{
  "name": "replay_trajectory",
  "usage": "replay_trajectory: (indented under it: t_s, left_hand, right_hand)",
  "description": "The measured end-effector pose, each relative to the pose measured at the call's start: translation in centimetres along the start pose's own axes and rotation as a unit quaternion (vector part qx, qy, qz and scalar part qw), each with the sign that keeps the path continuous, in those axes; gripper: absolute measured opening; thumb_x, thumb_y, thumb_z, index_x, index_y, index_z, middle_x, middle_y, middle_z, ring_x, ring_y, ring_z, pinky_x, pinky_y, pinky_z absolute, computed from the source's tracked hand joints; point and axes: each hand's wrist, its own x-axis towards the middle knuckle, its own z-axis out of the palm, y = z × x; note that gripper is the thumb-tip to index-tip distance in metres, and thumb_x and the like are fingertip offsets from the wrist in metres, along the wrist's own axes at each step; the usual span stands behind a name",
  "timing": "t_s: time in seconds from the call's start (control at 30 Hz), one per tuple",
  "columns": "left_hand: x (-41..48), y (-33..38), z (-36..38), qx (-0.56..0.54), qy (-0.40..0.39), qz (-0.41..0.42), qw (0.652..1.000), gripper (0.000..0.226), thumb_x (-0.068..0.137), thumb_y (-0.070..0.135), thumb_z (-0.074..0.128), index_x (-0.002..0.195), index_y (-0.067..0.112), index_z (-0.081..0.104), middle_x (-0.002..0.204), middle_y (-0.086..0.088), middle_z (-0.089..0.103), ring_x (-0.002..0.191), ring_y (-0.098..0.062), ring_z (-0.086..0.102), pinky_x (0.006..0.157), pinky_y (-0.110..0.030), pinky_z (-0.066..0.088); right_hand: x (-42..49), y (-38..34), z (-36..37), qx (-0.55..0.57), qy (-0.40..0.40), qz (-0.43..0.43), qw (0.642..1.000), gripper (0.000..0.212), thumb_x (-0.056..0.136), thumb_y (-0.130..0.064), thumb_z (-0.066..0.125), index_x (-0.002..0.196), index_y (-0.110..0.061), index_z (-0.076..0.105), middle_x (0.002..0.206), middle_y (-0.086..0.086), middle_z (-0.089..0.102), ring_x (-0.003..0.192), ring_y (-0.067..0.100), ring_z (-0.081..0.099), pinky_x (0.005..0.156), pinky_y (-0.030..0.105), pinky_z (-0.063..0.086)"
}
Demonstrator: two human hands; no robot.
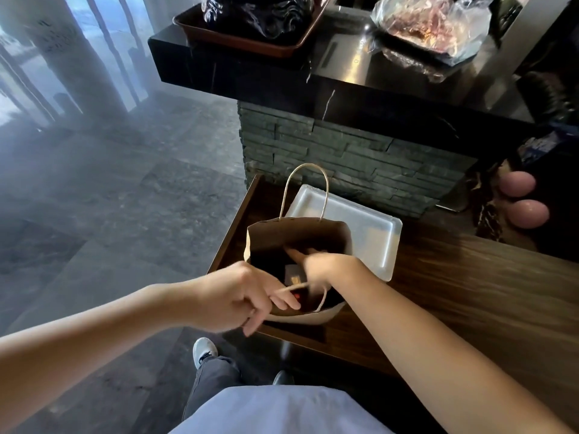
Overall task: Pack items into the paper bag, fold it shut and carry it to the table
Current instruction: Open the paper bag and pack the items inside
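Tabletop (pixel 470 292) is dark wood and runs under both my grips. Beyond them stands a stone-faced counter with a black top (pixel 344 89), carrying a brown tray (pixel 250 42) and a plastic-wrapped dish (pixel 432 29). White foam tray (pixel 369 227) lies flat on the tabletop, just behind the bag and past my right grip. Paper bag (pixel 297 233) stands upright at the tabletop's left end, mouth open, far handle (pixel 305 189) sticking up. My left grip (pixel 238 299) is at the bag's near rim, fingers curled and pinching the near twine handle (pixel 313 292), pulling that side toward me. My right grip (pixel 322 264) is down inside the bag's mouth, index finger extended toward the far wall; it's blurred, so I can't tell if it's holding anything. Below it, in the bag: dark items, one with a small red patch (pixel 297 296); can't identify them.
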Motion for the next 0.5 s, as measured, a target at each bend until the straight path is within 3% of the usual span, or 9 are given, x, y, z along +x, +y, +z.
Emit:
replay_trajectory:
  t_s: [0.07, 0.13, 0.17, 0.23, 0.3, 0.33, 0.43, 0.5]
  left_hand:
    - [1.6, 0.1, -0.8, -0.234, 0.006, -0.1, 0.967, 0.042, 0.066, -0.023, 0.032, 0.047, 0.003, 0.058, 0.095, -0.007, 0.077, 0.106, -0.03, 0.069, 0.079, -0.03, 0.059]
    - [4.0, -0.2, -0.8, -0.368, 0.021, -0.209, 0.906, 0.04, 0.075, -0.021, 0.028, 0.052, 0.0, 0.053, 0.081, -0.014, 0.075, 0.096, -0.043, 0.07, 0.071, -0.035, 0.06]
    - [5.2, -0.4, -0.7, -0.379, 0.033, -0.235, 0.895, 0.036, 0.076, -0.015, 0.029, 0.056, 0.002, 0.054, 0.086, -0.017, 0.074, 0.091, -0.041, 0.072, 0.071, -0.037, 0.06]
    - [7.7, -0.4, 0.1, -0.261, 0.013, -0.312, 0.913, 0.027, 0.08, 0.001, 0.04, 0.077, 0.006, 0.066, 0.102, -0.021, 0.071, 0.092, -0.038, 0.071, 0.075, -0.035, 0.058]
    - [10.1, -1.2, 1.5, 0.058, -0.06, -0.33, 0.94, 0.028, 0.09, 0.015, 0.046, 0.106, 0.006, 0.067, 0.107, -0.017, 0.067, 0.091, -0.03, 0.064, 0.078, -0.032, 0.05]
    - [10.9, -1.5, 2.3, 0.169, -0.11, -0.313, 0.928, 0.029, 0.093, 0.019, 0.046, 0.113, 0.008, 0.065, 0.11, -0.015, 0.065, 0.093, -0.026, 0.059, 0.082, -0.032, 0.047]
    - [13.7, -4.0, 5.1, 0.252, -0.292, -0.334, 0.86, 0.034, 0.098, 0.02, 0.041, 0.13, 0.013, 0.053, 0.12, -0.013, 0.056, 0.117, -0.031, 0.052, 0.107, -0.043, 0.038]
    - [14.6, -5.4, 5.8, 0.274, -0.297, -0.341, 0.849, 0.035, 0.096, 0.02, 0.044, 0.13, 0.018, 0.052, 0.118, -0.01, 0.057, 0.118, -0.031, 0.053, 0.107, -0.043, 0.04]
  right_hand:
    - [0.3, -0.3, 0.1, -0.005, -0.005, -0.003, 1.0, 0.081, 0.089, -0.041, 0.053, 0.151, -0.036, 0.002, 0.159, 0.013, 0.008, 0.142, 0.04, 0.018, 0.114, 0.054, 0.021]
    - [-0.2, -0.9, 0.2, -0.045, -0.015, -0.009, 0.999, 0.087, 0.079, -0.032, 0.067, 0.149, -0.032, 0.015, 0.153, 0.014, 0.023, 0.136, 0.041, 0.03, 0.109, 0.054, 0.031]
    - [-0.5, -1.1, 0.2, -0.068, -0.009, -0.029, 0.997, 0.077, 0.077, -0.028, 0.069, 0.144, -0.027, 0.03, 0.145, 0.015, 0.038, 0.128, 0.038, 0.041, 0.105, 0.05, 0.038]
    - [-0.5, -1.1, 0.2, -0.046, -0.041, -0.033, 0.998, 0.049, 0.079, -0.028, 0.069, 0.126, -0.023, 0.053, 0.126, 0.01, 0.057, 0.107, 0.03, 0.054, 0.094, 0.041, 0.045]
    - [-0.6, -1.0, -0.3, -0.029, -0.137, 0.009, 0.99, 0.04, 0.082, -0.034, 0.064, 0.12, -0.025, 0.054, 0.12, 0.006, 0.059, 0.101, 0.027, 0.054, 0.091, 0.039, 0.043]
    - [-0.7, -1.0, -0.5, -0.046, -0.179, 0.03, 0.982, 0.041, 0.085, -0.035, 0.059, 0.124, -0.025, 0.05, 0.124, 0.006, 0.057, 0.105, 0.027, 0.053, 0.095, 0.039, 0.042]
    - [-0.5, -1.5, -1.8, -0.122, -0.162, 0.04, 0.978, 0.044, 0.088, -0.035, 0.053, 0.13, -0.022, 0.046, 0.13, 0.006, 0.05, 0.119, 0.03, 0.047, 0.093, 0.04, 0.039]
    - [0.1, -1.6, -2.4, -0.113, -0.157, 0.07, 0.979, 0.043, 0.089, -0.036, 0.05, 0.13, -0.023, 0.044, 0.121, 0.005, 0.047, 0.116, 0.031, 0.045, 0.085, 0.041, 0.036]
